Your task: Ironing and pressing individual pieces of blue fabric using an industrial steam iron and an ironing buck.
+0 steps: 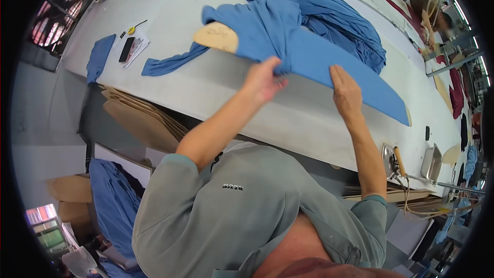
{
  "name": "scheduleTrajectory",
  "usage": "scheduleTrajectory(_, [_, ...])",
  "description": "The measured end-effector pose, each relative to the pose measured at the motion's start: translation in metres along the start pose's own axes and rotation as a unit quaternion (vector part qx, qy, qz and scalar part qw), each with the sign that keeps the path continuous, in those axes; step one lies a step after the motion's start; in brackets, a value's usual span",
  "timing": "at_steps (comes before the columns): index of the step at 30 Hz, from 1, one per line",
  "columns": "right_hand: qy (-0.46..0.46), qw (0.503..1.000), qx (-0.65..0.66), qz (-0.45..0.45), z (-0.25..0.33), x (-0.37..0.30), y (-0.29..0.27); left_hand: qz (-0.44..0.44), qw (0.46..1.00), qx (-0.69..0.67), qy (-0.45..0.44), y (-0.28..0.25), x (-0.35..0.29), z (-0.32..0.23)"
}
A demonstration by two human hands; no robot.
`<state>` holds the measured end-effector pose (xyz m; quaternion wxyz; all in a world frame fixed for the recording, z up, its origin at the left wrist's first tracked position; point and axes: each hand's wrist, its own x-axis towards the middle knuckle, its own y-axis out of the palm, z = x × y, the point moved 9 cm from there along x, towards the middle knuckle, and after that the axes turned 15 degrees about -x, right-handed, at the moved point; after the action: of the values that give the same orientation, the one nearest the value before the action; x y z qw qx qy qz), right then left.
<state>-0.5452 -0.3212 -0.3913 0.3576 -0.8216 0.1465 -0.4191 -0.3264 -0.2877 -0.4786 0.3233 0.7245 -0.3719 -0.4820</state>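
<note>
Frame centre: I judge the bunched blue fabric [272, 25] could crease if pulled unevenly over the board [218, 37]; left hand [265, 80] blurred, fingers of right hand [347, 92] together, both grips unclear.

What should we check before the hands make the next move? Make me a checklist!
1. Left hand at the blue cloth: ok, touching; how tightly, cannot tell.
2. Right hand on the cloth-covered part of the board: ok.
3. Cloth smooth all along the board: not ok; smooth toward the right, bunched toward the left.
4. Both board tips covered: not ok; pale tips show.
5. Phone and yellow tape measure away from the hands: ok, off to the left.
6. Board's underside: cannot tell, hidden.
</note>
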Motion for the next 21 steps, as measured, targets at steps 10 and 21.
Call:
scheduleTrajectory(10, [-0.113, 0.986, 0.112, 0.051, -0.012, -0.116, 0.023, -0.036, 0.994, -0.091, 0.055, -0.203, -0.076, -0.058])
scheduleTrajectory(21, [-0.092, 0.924, 0.080, 0.363, -0.015, -0.279, 0.091, -0.085, 0.976, 0.139, 0.143, -0.243, -0.107, -0.026])
